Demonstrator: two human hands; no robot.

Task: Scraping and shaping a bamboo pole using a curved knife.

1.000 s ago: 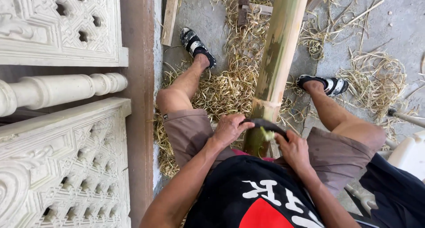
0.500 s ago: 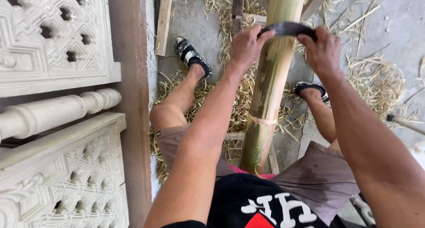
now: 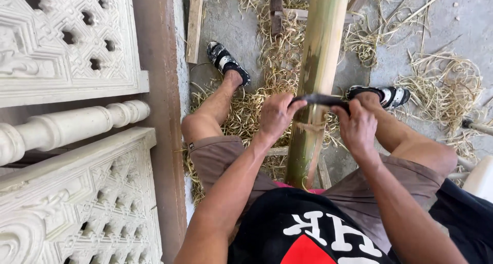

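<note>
Hands both clenched on a dark curved blade (image 3: 319, 100) laid across a green bamboo pole (image 3: 318, 74). Left hand (image 3: 276, 115) grips the blade's left end, fingers curled over, wrist bent down, forearm reaching forward from lower left. Right hand (image 3: 358, 125) grips the right end, knuckles up, forearm coming in from lower right. Blade sits just above a node on the pole, touching it. Pole runs between the person's knees, slanting away over straw shavings (image 3: 257, 105) on the concrete floor (image 3: 452, 28). Sandalled feet either side. Carved white panels (image 3: 61, 43) at left.
</note>
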